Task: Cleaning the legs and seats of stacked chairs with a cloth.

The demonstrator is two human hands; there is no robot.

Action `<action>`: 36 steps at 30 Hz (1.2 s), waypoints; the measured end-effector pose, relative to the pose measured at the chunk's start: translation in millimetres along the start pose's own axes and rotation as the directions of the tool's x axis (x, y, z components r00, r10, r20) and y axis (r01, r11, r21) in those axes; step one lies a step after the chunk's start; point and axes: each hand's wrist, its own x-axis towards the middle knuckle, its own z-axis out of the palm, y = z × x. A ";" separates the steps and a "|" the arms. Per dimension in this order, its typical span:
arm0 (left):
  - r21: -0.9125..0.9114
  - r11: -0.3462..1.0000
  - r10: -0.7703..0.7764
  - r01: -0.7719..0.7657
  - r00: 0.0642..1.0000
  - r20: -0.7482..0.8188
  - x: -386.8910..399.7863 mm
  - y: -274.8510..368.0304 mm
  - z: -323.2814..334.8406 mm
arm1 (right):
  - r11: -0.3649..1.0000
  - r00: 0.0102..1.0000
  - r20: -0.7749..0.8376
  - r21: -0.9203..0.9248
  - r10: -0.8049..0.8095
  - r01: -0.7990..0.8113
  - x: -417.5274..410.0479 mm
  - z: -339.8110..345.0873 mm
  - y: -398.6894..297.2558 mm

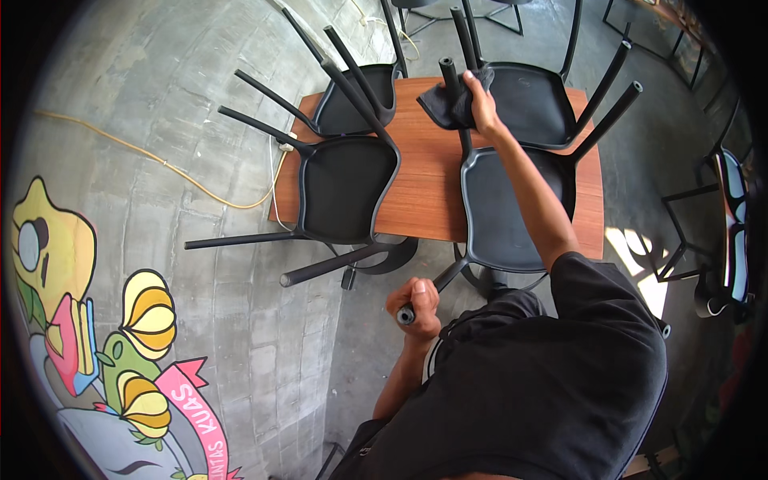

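Observation:
My right hand (482, 107) holds a black cloth (441, 108), which is wrapped around an upturned leg of the near right chair. That black plastic chair (501, 207) rests upside down on the wooden table (420, 180), its seat underside facing up. Closer to my body, my left hand (419, 306) is closed around another leg (451, 275) of the same chair, and the leg's hollow end shows at the fist. Part of the seat is hidden behind my right forearm.
Three more upturned chairs share the table: near left (348, 186), far left (360, 99) and far right (528, 102). Their legs stick out past its edges. A painted block wall (270, 354) with a yellow cable (198, 186) runs along the left. Other furniture (729, 228) stands right.

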 end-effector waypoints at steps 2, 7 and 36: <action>0.001 1.000 0.005 -0.005 1.000 -0.008 0.6 -2.3 2.7 | 0.995 0.989 -0.146 -0.103 0.001 -0.017 6.1 -33.0 62.5; -0.027 0.999 0.030 -0.031 0.999 -0.039 2.2 -3.7 9.6 | 0.797 0.950 -0.298 -0.594 -0.095 -0.107 -16.0 -113.7 176.3; 0.154 0.986 0.089 -0.065 0.984 -0.155 -12.2 -19.7 -12.4 | -0.896 0.903 -0.104 -0.218 0.416 0.388 -105.2 -99.3 -267.0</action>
